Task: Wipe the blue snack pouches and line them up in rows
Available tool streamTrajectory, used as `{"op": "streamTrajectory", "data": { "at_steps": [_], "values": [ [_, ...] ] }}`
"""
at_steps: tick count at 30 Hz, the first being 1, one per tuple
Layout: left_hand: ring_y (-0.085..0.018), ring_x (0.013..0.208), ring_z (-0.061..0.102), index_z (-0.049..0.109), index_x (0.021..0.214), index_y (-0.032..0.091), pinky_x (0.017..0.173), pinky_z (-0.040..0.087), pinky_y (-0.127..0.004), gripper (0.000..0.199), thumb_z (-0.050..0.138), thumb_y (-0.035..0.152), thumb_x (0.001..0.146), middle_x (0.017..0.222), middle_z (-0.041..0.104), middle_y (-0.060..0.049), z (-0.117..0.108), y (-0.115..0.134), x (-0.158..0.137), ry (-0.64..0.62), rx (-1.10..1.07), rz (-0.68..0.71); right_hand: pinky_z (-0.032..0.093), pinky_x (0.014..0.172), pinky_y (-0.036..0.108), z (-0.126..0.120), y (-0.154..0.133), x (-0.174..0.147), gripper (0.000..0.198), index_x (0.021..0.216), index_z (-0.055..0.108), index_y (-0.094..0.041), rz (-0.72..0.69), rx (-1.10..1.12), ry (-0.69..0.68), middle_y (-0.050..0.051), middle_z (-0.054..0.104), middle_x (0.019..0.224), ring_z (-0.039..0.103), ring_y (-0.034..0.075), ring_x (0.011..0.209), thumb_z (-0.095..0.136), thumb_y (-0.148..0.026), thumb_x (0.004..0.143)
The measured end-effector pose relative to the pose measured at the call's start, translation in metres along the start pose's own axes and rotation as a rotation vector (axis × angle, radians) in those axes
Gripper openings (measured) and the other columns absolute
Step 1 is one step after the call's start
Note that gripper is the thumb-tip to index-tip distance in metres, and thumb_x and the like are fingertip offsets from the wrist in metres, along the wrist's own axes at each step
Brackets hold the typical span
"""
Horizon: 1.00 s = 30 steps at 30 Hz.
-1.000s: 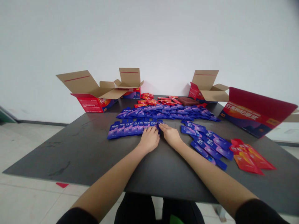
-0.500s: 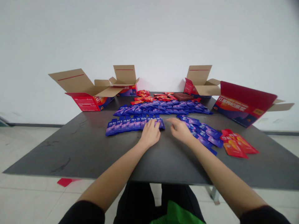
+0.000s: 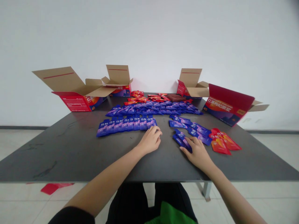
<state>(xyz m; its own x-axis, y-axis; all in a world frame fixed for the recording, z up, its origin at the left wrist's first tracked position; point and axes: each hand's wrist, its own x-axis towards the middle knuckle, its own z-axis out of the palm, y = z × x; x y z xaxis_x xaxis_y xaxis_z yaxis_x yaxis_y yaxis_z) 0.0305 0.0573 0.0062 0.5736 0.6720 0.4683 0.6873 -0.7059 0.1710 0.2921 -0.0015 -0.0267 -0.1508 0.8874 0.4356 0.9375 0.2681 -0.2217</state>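
A row of overlapping purple sachets (image 3: 126, 125) lies fanned across the table in front of me. My left hand (image 3: 150, 140) rests by the row's right end with its fingers curled in, and no sachet shows in it. To the right, my right hand (image 3: 197, 152) pinches a small pair of purple sachets (image 3: 181, 139) by their lower edge, thumb on the near side. Just beyond that hand is a loose group of purple sachets (image 3: 195, 127). Beside this group lie a few orange-red sachets (image 3: 224, 142).
A broad pile of purple sachets (image 3: 154, 108) spans the table's far half, with red sachets (image 3: 137, 99) and a brown folded cloth (image 3: 176, 97) behind it. Open cartons stand left (image 3: 77, 101), back left (image 3: 120, 90), back right (image 3: 190, 90) and right (image 3: 226, 104).
My right hand has moved from near the row to the loose group at the right and closed on purple sachets there. My left hand has drawn slightly off the row. The view has shifted.
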Motion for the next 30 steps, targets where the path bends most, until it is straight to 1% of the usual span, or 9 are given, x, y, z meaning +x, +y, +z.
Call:
{"op": "streamTrajectory", "data": {
  "at_steps": [5, 8, 11, 13, 16, 18, 21, 25, 30],
  "values": [
    [-0.029, 0.133, 0.031, 0.048, 0.128, 0.019, 0.106, 0.029, -0.047, 0.043, 0.045, 0.019, 0.085, 0.141, 0.042, -0.011, -0.004, -0.016, 0.000, -0.003, 0.097, -0.052, 0.048, 0.088, 0.037, -0.005, 0.009, -0.008, 0.034, 0.111, 0.063, -0.016, 0.034, 0.264, -0.055, 0.011, 0.062, 0.101, 0.059, 0.024, 0.096, 0.043, -0.034, 0.091],
    [-0.028, 0.138, 0.025, 0.044, 0.134, 0.022, 0.110, 0.023, -0.049, 0.046, 0.043, 0.024, 0.088, 0.148, 0.036, -0.007, -0.002, -0.032, -0.002, -0.081, 0.157, -0.081, 0.048, 0.086, 0.037, -0.012, 0.017, -0.002, 0.029, 0.105, 0.063, -0.017, 0.097, 0.288, -0.037, 0.010, 0.065, 0.100, 0.062, 0.024, 0.095, 0.043, -0.030, 0.089],
    [-0.028, 0.136, 0.029, 0.044, 0.134, 0.019, 0.109, 0.024, -0.047, 0.045, 0.039, 0.027, 0.091, 0.147, 0.039, -0.008, 0.003, -0.042, -0.003, -0.111, 0.177, -0.136, 0.049, 0.082, 0.037, -0.017, 0.006, 0.027, 0.029, 0.111, 0.058, -0.018, 0.143, 0.264, 0.053, 0.010, 0.066, 0.101, 0.063, 0.025, 0.095, 0.045, -0.028, 0.088],
    [-0.028, 0.133, 0.034, 0.044, 0.134, 0.017, 0.108, 0.026, -0.047, 0.045, 0.039, 0.028, 0.091, 0.143, 0.044, -0.010, 0.006, -0.044, -0.004, -0.104, 0.178, -0.160, 0.048, 0.083, 0.036, -0.014, -0.012, 0.056, 0.029, 0.114, 0.055, -0.019, 0.054, 0.254, 0.096, 0.009, 0.065, 0.103, 0.061, 0.025, 0.096, 0.046, -0.024, 0.087],
    [-0.028, 0.130, 0.039, 0.045, 0.132, 0.015, 0.107, 0.027, -0.045, 0.044, 0.039, 0.029, 0.091, 0.138, 0.049, -0.012, 0.010, -0.044, -0.005, -0.095, 0.181, -0.176, 0.044, 0.089, 0.036, 0.002, -0.042, 0.103, 0.031, 0.112, 0.059, -0.017, -0.165, 0.176, 0.127, 0.011, 0.062, 0.105, 0.055, 0.024, 0.100, 0.043, -0.014, 0.086],
    [-0.028, 0.129, 0.039, 0.046, 0.132, 0.015, 0.107, 0.026, -0.044, 0.044, 0.039, 0.030, 0.091, 0.137, 0.050, -0.011, 0.011, -0.044, -0.005, -0.093, 0.184, -0.179, 0.042, 0.088, 0.035, 0.018, -0.058, 0.128, 0.037, 0.114, 0.061, -0.015, -0.229, 0.065, 0.090, 0.012, 0.060, 0.104, 0.051, 0.025, 0.098, 0.040, -0.006, 0.084],
    [-0.028, 0.129, 0.039, 0.046, 0.132, 0.017, 0.107, 0.026, -0.044, 0.044, 0.039, 0.031, 0.091, 0.137, 0.050, -0.011, 0.011, -0.044, -0.006, -0.088, 0.186, -0.179, 0.040, 0.088, 0.036, 0.041, -0.073, 0.146, 0.045, 0.119, 0.059, -0.012, -0.239, -0.099, -0.027, 0.015, 0.056, 0.108, 0.046, 0.027, 0.099, 0.038, -0.001, 0.081],
    [-0.028, 0.126, 0.042, 0.047, 0.131, 0.017, 0.106, 0.028, -0.045, 0.043, 0.041, 0.029, 0.090, 0.135, 0.051, -0.011, 0.011, -0.044, -0.006, -0.076, 0.173, -0.170, 0.037, 0.091, 0.039, 0.063, -0.081, 0.145, 0.052, 0.127, 0.053, -0.007, -0.271, -0.159, -0.160, 0.019, 0.052, 0.118, 0.042, 0.030, 0.102, 0.043, -0.001, 0.076],
    [-0.029, 0.123, 0.044, 0.050, 0.125, 0.015, 0.104, 0.031, -0.046, 0.039, 0.043, 0.027, 0.089, 0.131, 0.053, -0.013, 0.011, -0.042, -0.004, -0.044, 0.151, -0.186, 0.035, 0.095, 0.039, 0.073, -0.082, 0.141, 0.061, 0.131, 0.050, -0.004, -0.313, -0.145, -0.261, 0.021, 0.047, 0.126, 0.043, 0.030, 0.106, 0.049, -0.003, 0.069]
  ]
}}
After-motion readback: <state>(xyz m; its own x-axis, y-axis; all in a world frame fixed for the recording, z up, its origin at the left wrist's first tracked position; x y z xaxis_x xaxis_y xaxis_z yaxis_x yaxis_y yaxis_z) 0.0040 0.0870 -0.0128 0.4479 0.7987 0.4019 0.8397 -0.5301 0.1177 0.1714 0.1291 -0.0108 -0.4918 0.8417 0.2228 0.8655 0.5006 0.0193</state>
